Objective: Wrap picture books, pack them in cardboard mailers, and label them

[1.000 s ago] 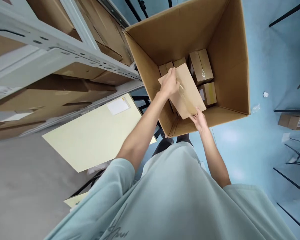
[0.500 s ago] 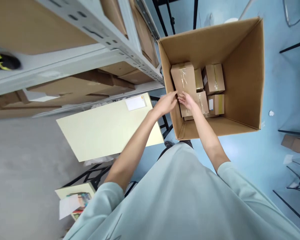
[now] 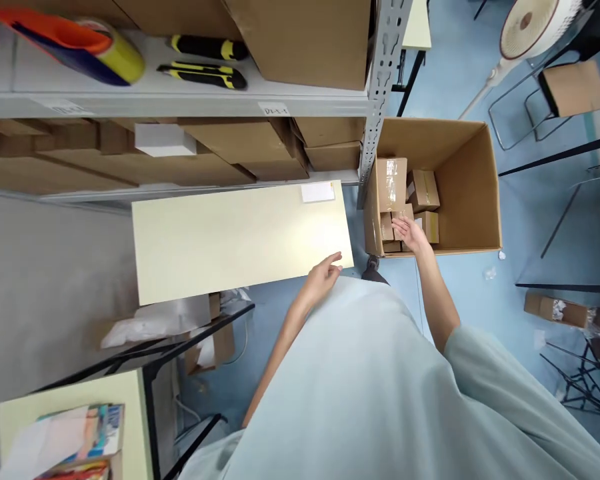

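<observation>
My right hand (image 3: pixel 410 233) is over the large open carton (image 3: pixel 467 193), fingers stretched out and holding nothing. Below and around it in the carton are several small taped boxes, among them a taller taped box (image 3: pixel 392 183) on the left side and a box with yellow tape (image 3: pixel 423 190) beside it. My left hand (image 3: pixel 323 277) is near the front right corner of the cream tabletop (image 3: pixel 240 240), its fingers apart and nothing in them. Whether it touches the tabletop I cannot tell. A white label (image 3: pixel 317 192) lies on the tabletop.
A metal shelf (image 3: pixel 205 105) with cartons runs along the left and top; two utility knives (image 3: pixel 205 75) and a tape dispenser (image 3: pixel 90 50) lie on it. A fan (image 3: pixel 527 33) stands at upper right. Papers lie on a second table (image 3: pixel 135 407) at lower left.
My left hand has left the carton and moved to the tabletop's corner. My right hand stays over the carton with its fingers stretched out. The view has swung toward the shelf.
</observation>
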Demonstrator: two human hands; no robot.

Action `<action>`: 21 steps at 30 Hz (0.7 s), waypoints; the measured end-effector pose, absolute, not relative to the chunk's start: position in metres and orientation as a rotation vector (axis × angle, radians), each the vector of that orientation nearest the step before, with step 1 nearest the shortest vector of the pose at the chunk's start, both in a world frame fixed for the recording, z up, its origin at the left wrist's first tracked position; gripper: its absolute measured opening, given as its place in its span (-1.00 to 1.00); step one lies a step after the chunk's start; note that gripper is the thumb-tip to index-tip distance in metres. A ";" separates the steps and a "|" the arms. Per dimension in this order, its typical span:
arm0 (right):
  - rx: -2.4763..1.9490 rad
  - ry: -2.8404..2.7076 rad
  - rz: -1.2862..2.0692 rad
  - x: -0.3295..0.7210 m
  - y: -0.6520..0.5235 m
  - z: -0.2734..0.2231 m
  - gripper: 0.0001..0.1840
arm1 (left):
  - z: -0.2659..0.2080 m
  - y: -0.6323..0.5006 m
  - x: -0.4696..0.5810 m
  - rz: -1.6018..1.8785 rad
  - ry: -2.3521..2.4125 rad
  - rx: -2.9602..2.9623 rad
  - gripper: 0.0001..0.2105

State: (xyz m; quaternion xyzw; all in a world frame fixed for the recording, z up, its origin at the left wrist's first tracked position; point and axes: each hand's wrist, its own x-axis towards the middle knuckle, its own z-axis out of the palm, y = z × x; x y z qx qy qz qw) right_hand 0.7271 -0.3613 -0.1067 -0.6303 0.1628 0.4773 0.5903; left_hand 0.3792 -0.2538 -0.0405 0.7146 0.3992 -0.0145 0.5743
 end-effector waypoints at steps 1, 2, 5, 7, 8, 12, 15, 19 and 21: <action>-1.456 0.424 1.093 0.722 -0.366 -0.106 -0.76 | -0.039 -0.256 0.378 -0.031 0.914 1.680 -0.50; -1.444 0.456 1.078 0.720 -0.369 -0.107 -0.77 | -0.037 -0.258 0.380 -0.027 0.892 1.686 -0.50; -1.417 0.492 1.062 0.724 -0.369 -0.115 -0.81 | -0.034 -0.260 0.404 -0.008 0.825 1.711 -0.50; -1.396 0.519 1.070 0.737 -0.362 -0.127 -0.83 | -0.032 -0.263 0.429 -0.003 0.776 1.732 -0.49; -1.385 0.538 1.080 0.746 -0.356 -0.135 -0.82 | -0.032 -0.265 0.444 -0.003 0.753 1.742 -0.49; -1.363 0.645 1.119 0.786 -0.325 -0.183 -0.78 | -0.038 -0.274 0.513 0.010 0.704 1.759 -0.47; -1.388 0.755 1.124 0.812 -0.305 -0.227 -0.80 | -0.051 -0.274 0.575 0.030 0.718 1.789 -0.46; -1.443 0.877 1.159 0.836 -0.287 -0.283 -0.82 | -0.071 -0.260 0.649 0.026 0.732 1.812 -0.46; -1.459 0.905 1.179 0.845 -0.280 -0.308 -0.84 | -0.078 -0.252 0.674 0.028 0.743 1.817 -0.45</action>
